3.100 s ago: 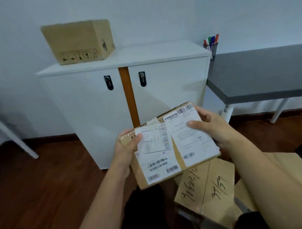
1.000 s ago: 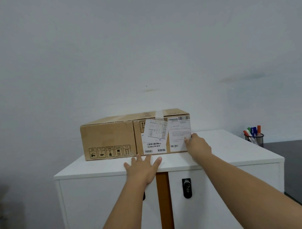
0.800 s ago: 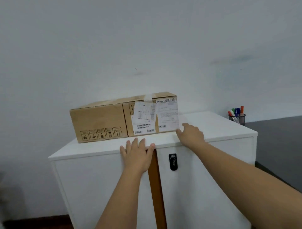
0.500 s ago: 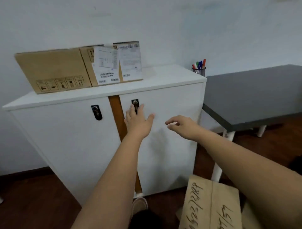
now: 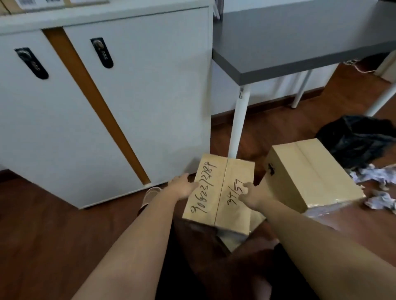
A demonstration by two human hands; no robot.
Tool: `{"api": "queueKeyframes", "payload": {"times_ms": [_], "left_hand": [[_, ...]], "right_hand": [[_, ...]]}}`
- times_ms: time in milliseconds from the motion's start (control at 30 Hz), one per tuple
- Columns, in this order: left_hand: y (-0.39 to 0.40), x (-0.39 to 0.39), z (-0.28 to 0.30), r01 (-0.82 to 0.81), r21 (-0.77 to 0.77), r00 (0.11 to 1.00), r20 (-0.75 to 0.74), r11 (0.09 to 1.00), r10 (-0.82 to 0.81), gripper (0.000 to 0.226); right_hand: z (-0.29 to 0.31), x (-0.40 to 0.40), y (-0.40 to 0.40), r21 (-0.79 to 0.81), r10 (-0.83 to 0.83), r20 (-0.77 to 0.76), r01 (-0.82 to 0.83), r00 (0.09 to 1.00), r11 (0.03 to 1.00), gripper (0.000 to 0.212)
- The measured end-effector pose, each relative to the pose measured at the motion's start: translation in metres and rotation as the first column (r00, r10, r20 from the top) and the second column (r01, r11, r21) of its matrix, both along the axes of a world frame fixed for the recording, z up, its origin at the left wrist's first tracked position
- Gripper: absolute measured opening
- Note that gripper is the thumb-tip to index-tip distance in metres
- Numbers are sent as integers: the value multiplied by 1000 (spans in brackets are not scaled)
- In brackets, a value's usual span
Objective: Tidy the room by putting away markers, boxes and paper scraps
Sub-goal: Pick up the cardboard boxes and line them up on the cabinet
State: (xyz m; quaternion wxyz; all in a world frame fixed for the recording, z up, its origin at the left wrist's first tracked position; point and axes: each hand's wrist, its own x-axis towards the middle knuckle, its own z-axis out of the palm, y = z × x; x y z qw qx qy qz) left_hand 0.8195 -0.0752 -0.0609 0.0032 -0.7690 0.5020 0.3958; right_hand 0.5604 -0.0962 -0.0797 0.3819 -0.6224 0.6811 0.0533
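A cardboard box with black handwritten numbers (image 5: pixel 220 192) lies low in front of the white cabinet (image 5: pixel 139 90). My left hand (image 5: pixel 182 188) grips its left side, and my right hand (image 5: pixel 254 193) curls over its right edge. A second, plain cardboard box (image 5: pixel 308 184) stands just right of it on the floor. Crumpled paper scraps (image 5: pixel 379 184) lie on the floor at the far right. The labelled box (image 5: pixel 53 2) on the cabinet top shows only at the upper edge.
A grey table (image 5: pixel 300 32) with white legs stands right of the cabinet. A black bag (image 5: pixel 360 137) lies on the wooden floor behind the scraps. My shoe (image 5: pixel 151 192) is near the cabinet's base. Another piece of cardboard (image 5: pixel 233 237) shows under the handwritten box.
Both hands left the labelled box on the cabinet top, dropped down past the cabinet doors, and now hold the handwritten box near the floor. My view tilted down.
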Motion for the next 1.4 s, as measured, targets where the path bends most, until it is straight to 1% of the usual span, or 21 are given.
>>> {"api": "queueKeyframes", "payload": {"times_ms": [33, 67, 133, 200, 233, 267, 300, 367, 400, 467, 567, 667, 767, 900, 967, 1033, 1067, 1133, 1200, 1300, 1400], "left_hand": [[13, -5, -11, -6, 59, 1000, -11, 998, 7, 92], [23, -8, -26, -26, 97, 999, -36, 995, 29, 93], [43, -11, -51, -120, 163, 981, -134, 979, 143, 100], [61, -19, -68, -260, 185, 918, -258, 948, 302, 108], [69, -23, -72, -327, 176, 877, -311, 929, 368, 109], [75, -25, -76, -392, 159, 826, -372, 906, 423, 108], [80, -27, -76, -466, 168, 755, -437, 869, 490, 107], [86, -29, -69, -600, 164, 591, -569, 783, 572, 100], [87, -28, -62, -653, 127, 527, -632, 746, 569, 94], [84, -22, -38, -727, 35, 471, -701, 686, 535, 78], [77, -10, 23, -748, -126, 492, -764, 652, 417, 60], [70, 0, 92, -720, -269, 563, -764, 640, 314, 56], [72, 8, 159, -690, -417, 653, -711, 592, 261, 55], [99, 17, 240, -718, -513, 654, -728, 469, 205, 55], [113, 15, 278, -728, -587, 659, -741, 354, 127, 52], [124, 10, 314, -750, -625, 643, -766, 219, 15, 49], [128, 6, 329, -763, -627, 628, -777, 155, -54, 47], [133, 1, 354, -774, -632, 616, -765, 36, -186, 42], [133, -2, 370, -764, -641, 632, -719, -75, -288, 39], [123, -2, 383, -744, -632, 659, -642, -217, -391, 43], [104, -5, 384, -744, -581, 666, -610, -330, -429, 49]], "right_hand": [[-19, -7, 14, -9, -64, -17, 64, 998, 998, 66], [-37, -11, 30, -1, -117, 21, 117, 993, 993, 65], [-61, -9, 58, 106, -237, 212, 218, 948, 970, 52], [-72, -6, 79, 334, -498, 399, 384, 770, 861, 49], [-73, -6, 84, 404, -584, 444, 430, 680, 807, 52], [-73, -7, 86, 429, -630, 454, 465, 630, 774, 53], [-72, -8, 87, 431, -657, 463, 497, 596, 754, 52], [-59, -9, 86, 391, -686, 486, 568, 541, 724, 37], [-46, -9, 86, 357, -688, 517, 602, 510, 714, 27], [-14, -6, 90, 312, -659, 619, 636, 427, 705, 18], [41, -1, 96, 276, -506, 811, 571, 293, 773, 36], [94, 8, 94, 277, -422, 882, 497, 207, 822, 46], [143, 19, 90, 280, -379, 918, 487, 115, 827, 51], [218, 31, 98, 211, -229, 973, 343, 13, 916, 58], [250, 35, 101, 123, -121, 992, 329, -25, 936, 63], [278, 38, 102, -24, 32, 999, 366, -15, 930, 67], [292, 39, 103, -125, 130, 991, 395, 16, 910, 69], [314, 41, 102, -340, 327, 939, 461, 110, 820, 78], [328, 43, 100, -493, 475, 862, 510, 177, 705, 84], [343, 45, 89, -606, 602, 767, 559, 222, 565, 89], [359, 45, 66, -691, 669, 681, 563, 298, 453, 91]]}}
